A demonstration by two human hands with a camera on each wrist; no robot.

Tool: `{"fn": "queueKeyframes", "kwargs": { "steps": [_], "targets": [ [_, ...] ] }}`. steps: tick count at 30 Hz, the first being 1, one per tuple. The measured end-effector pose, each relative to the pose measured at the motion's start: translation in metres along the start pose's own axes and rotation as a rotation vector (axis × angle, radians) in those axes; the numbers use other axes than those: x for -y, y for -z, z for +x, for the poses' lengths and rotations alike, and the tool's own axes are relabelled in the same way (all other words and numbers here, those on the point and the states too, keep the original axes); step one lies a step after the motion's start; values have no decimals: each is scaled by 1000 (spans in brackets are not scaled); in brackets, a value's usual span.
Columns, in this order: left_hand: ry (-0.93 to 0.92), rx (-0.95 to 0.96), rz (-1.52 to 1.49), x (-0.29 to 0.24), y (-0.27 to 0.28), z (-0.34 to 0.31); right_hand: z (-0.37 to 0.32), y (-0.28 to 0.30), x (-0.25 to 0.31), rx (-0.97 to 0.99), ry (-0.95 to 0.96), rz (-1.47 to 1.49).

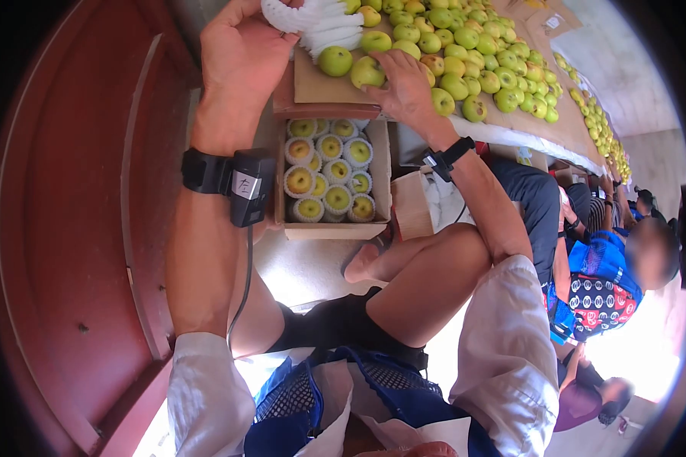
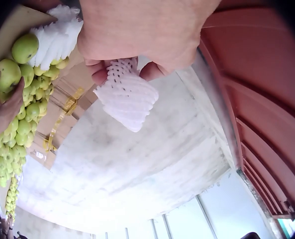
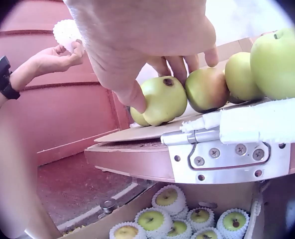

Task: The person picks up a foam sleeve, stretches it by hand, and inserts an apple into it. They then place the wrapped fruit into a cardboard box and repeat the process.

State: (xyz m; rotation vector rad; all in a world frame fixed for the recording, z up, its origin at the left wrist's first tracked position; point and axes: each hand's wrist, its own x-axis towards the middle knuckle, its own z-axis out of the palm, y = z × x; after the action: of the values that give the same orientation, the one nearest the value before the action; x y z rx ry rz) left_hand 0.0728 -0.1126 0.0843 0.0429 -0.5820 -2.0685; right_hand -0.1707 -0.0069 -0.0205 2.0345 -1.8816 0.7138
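My left hand (image 1: 240,61) pinches a white foam net sleeve (image 2: 126,94), which hangs from between thumb and fingers in the left wrist view. My right hand (image 1: 411,90) is at the table's near edge, around a green apple (image 1: 367,72). In the right wrist view the thumb lies on the near side of this apple (image 3: 165,99), which has a dark spot, and the fingers reach behind it. Another green apple (image 1: 334,61) sits just left of it. A stack of foam sleeves (image 1: 334,30) lies beyond, close to my left hand.
Many loose green apples (image 1: 465,57) cover the cardboard-lined table to the right. Below the table edge stands a cardboard box (image 1: 381,175) of apples in foam sleeves. A red panel (image 1: 76,228) rises on the left. Other people sit along the table at right.
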Motion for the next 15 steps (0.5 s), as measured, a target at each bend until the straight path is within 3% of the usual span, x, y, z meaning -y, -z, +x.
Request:
{"fn": "queueKeyframes", "kwargs": {
  "steps": [8, 14, 15],
  "targets": [
    [4, -5, 43, -2, 6, 0, 1, 10, -6, 52, -17, 144],
    [86, 23, -92, 5, 16, 9, 17, 42, -11, -64, -136, 129],
    [108, 53, -49, 6, 13, 5, 22, 49, -7, -91, -156, 245]
  ]
}}
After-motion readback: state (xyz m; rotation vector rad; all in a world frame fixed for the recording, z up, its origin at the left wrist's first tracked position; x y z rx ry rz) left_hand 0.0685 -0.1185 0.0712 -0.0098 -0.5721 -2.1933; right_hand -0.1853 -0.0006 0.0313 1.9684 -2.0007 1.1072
